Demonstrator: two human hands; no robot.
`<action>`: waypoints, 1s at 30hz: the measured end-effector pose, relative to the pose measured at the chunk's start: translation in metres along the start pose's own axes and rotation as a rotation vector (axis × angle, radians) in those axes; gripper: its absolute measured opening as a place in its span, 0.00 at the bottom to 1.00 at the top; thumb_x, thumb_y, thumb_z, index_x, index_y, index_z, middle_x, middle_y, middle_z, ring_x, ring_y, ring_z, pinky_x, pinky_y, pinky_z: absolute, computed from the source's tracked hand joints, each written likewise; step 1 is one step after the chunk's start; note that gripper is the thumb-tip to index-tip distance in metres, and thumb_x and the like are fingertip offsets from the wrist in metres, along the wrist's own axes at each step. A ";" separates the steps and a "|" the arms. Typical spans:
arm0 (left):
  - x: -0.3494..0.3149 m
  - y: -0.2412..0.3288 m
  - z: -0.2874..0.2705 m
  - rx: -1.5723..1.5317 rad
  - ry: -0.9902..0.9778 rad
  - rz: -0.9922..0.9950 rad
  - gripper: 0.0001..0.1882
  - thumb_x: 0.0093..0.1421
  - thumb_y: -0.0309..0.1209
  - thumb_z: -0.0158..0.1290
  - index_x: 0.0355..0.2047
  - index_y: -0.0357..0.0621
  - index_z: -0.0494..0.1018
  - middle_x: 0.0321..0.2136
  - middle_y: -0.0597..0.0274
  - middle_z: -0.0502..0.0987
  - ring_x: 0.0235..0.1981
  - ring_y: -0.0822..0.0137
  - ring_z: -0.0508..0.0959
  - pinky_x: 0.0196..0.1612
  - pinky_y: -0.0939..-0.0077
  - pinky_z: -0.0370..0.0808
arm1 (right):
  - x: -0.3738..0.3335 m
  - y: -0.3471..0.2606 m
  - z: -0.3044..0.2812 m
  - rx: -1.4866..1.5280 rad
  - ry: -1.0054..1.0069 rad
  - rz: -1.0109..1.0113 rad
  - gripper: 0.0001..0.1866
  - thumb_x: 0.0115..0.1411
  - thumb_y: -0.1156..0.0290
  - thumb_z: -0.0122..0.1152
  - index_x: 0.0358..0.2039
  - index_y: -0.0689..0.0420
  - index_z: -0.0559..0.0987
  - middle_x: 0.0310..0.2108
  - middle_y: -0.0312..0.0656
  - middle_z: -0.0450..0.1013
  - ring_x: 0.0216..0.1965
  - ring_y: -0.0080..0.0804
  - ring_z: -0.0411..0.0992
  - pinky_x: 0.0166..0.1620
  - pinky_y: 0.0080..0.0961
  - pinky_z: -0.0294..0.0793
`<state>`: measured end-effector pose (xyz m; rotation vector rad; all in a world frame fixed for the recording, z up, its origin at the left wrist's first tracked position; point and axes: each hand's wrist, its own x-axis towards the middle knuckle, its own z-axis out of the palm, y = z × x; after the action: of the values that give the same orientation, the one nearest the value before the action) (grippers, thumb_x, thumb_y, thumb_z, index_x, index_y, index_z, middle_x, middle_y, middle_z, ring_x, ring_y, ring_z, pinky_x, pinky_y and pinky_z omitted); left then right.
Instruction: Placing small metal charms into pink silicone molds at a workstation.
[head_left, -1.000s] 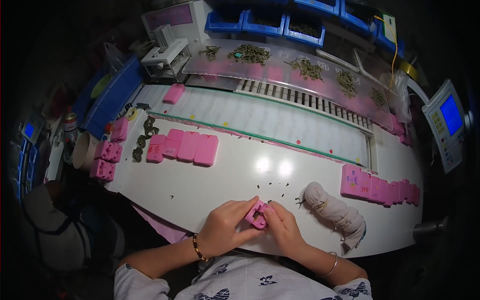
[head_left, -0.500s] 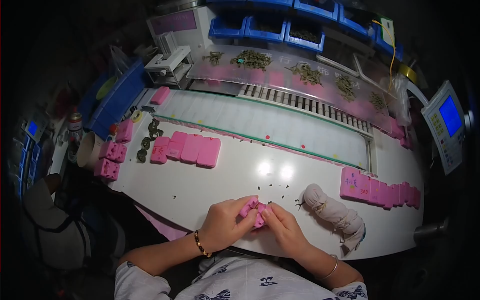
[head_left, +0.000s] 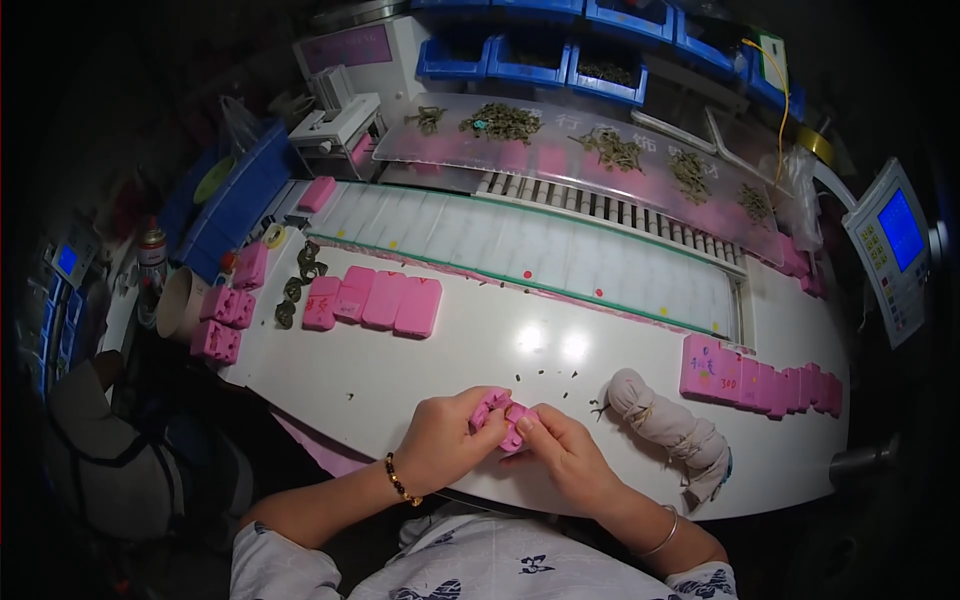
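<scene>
My left hand (head_left: pixel 446 440) is closed on one side of a pink rubber mold (head_left: pixel 491 402) just above the table's near edge. My right hand (head_left: pixel 572 458) pinches the other side between thumb and fingers. The mold is bent open, its two halves partly spread, with notches and lugs showing. What lies inside it is too small to make out. Small dark-green bits (head_left: pixel 541 373) are scattered on the table beyond my hands. To the right of my right hand lies a tied, rolled bundle of pale cloth (head_left: pixel 668 425).
Pink mold blocks stand in a left row (head_left: pixel 380 299), a right row (head_left: pixel 760 382) and a left stack (head_left: pixel 214 340). Beyond runs a white belt (head_left: pixel 480 235) with a green edge. Dark-green pieces (head_left: pixel 506 122) lie on a clear shelf. A screen panel (head_left: pixel 900 230) stands right.
Both hands and the mold have shifted slightly left, and the mold is spread a little wider. The coloured dots on the belt have moved slightly left.
</scene>
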<state>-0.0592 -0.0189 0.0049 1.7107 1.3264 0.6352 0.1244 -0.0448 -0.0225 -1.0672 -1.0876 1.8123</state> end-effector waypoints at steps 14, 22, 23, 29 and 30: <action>0.020 -0.012 -0.020 -0.785 -0.043 -0.045 0.19 0.69 0.36 0.45 0.51 0.31 0.72 0.41 0.50 0.80 0.43 0.66 0.80 0.52 0.72 0.74 | -0.017 -0.033 -0.009 0.203 -0.120 0.030 0.16 0.71 0.64 0.49 0.44 0.66 0.76 0.40 0.39 0.74 0.42 0.23 0.73 0.49 0.26 0.75; 0.034 0.015 0.012 -1.557 -0.178 -0.218 0.34 0.62 0.65 0.43 0.33 0.42 0.72 0.28 0.62 0.73 0.27 0.69 0.74 0.29 0.75 0.74 | -0.027 -0.031 0.013 0.327 -0.195 0.114 0.15 0.69 0.65 0.53 0.46 0.64 0.77 0.40 0.38 0.74 0.39 0.22 0.74 0.45 0.22 0.77; 0.036 0.015 0.013 -1.557 -0.173 -0.215 0.34 0.62 0.65 0.43 0.33 0.42 0.72 0.28 0.62 0.73 0.27 0.69 0.74 0.29 0.75 0.74 | -0.028 -0.034 0.012 0.326 -0.199 0.114 0.15 0.69 0.65 0.53 0.46 0.64 0.77 0.40 0.38 0.74 0.39 0.22 0.74 0.45 0.22 0.77; 0.036 0.019 0.022 -1.427 -0.219 -0.286 0.26 0.67 0.54 0.43 0.26 0.44 0.72 0.21 0.61 0.75 0.20 0.68 0.74 0.22 0.75 0.71 | -0.016 -0.053 -0.012 -0.315 0.161 -0.354 0.09 0.61 0.68 0.66 0.33 0.59 0.76 0.23 0.32 0.70 0.25 0.16 0.67 0.27 0.18 0.66; 0.034 0.022 0.026 -1.387 -0.137 -0.372 0.25 0.67 0.52 0.43 0.26 0.44 0.72 0.21 0.60 0.76 0.19 0.67 0.74 0.23 0.74 0.72 | -0.011 -0.056 -0.009 -0.464 0.257 -0.482 0.10 0.58 0.69 0.68 0.33 0.58 0.76 0.25 0.34 0.70 0.26 0.18 0.67 0.27 0.19 0.66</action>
<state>-0.0168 0.0039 0.0071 0.3558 0.6932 0.8737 0.1467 -0.0324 0.0294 -1.1356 -1.4900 1.0391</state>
